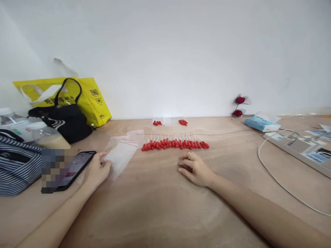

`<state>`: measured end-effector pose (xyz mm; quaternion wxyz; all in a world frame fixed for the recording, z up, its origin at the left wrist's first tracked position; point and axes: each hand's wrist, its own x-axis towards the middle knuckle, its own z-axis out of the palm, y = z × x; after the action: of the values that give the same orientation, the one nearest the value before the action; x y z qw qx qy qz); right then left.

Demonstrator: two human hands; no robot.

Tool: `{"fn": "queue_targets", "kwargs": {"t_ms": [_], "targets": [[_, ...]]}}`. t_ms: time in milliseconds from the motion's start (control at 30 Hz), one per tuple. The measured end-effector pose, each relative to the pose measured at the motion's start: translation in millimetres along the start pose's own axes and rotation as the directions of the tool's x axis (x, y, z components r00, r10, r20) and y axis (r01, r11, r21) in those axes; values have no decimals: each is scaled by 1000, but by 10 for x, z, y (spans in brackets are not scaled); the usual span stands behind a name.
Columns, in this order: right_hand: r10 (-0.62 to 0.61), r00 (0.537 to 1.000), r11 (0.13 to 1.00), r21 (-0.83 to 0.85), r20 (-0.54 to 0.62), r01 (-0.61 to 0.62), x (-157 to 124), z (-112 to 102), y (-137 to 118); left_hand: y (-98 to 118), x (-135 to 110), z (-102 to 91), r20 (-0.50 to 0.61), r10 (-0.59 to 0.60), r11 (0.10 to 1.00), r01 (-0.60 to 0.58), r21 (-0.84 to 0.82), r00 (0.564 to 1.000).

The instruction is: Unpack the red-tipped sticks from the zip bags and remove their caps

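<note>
My left hand (99, 169) rests on the table between a phone (77, 168) and a small stack of clear zip bags (124, 151) with red seal lines. Its fingers are loosely bent and apart at the bags' left edge; I see nothing gripped. My right hand (195, 169) lies on the wood with fingers curled, thumb apart and nothing held. Just beyond it runs a row of thin pale sticks with red tips (176, 143), tips pointing towards me. Near the wall, more red-tipped pieces (183, 122) lie at a clear bag (170, 121).
At left stand a yellow carrier bag (90, 100), a black bag (64, 120), a striped bag (20, 168) and a bottle (51, 137). At right are a tissue pack (262, 123), a power strip (297, 148) with a white cable (274, 181), and red fabric roses (240, 100).
</note>
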<state>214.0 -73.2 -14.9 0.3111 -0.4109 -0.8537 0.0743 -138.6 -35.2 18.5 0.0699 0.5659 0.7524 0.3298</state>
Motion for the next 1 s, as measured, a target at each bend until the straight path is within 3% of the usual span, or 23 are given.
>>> {"fn": "queue_targets", "kwargs": {"t_ms": [67,133,200,267,300,333,367,433,467,500,567,667,800,867,1000], "targets": [[3,1000,1000,4,-1,-3,-1,8,2,0,-87,-8,7,45,957,-45,288,999],[7,1000,1000,5,-1,-7,-3,7,4,72,-186,-18,-53,94,893,-61,447,994],[0,1000,1000,3,6,0,-8,-11,8,170,-275,-15,-139,194,868,-104,485,971],[-25,999,1000,-4,30,25,-16,-52,17,278,-357,16,-73,367,856,-305,417,928],[-42,998,999,-12,49,43,-23,-79,23,337,-400,44,29,467,826,-448,342,884],[-59,996,998,-24,70,61,-30,-108,30,403,-444,81,158,565,775,-586,235,810],[-73,993,996,-40,94,77,-38,-136,37,476,-489,126,290,643,713,-692,112,709],[-76,987,993,-79,141,88,-55,-182,53,635,-570,229,474,718,610,-788,-78,509],[-65,984,992,-98,165,82,-61,-196,60,714,-601,284,526,726,585,-800,-134,443],[-48,981,991,-114,186,70,-66,-203,65,787,-624,337,564,725,570,-804,-169,396],[-8,976,990,-138,216,38,-69,-203,72,896,-646,428,600,721,558,-804,-205,347],[20,972,989,-149,232,15,-59,-188,71,945,-656,502,599,727,549,-808,-213,336],[32,972,989,-146,232,2,-44,-186,63,903,-664,537,575,732,560,-804,-199,366],[41,972,989,-145,230,-8,-39,-191,57,928,-639,586,513,744,582,-793,-180,429],[62,972,989,-148,225,-29,-35,-192,52,1208,-468,789,271,723,671,-740,-51,636]]}}
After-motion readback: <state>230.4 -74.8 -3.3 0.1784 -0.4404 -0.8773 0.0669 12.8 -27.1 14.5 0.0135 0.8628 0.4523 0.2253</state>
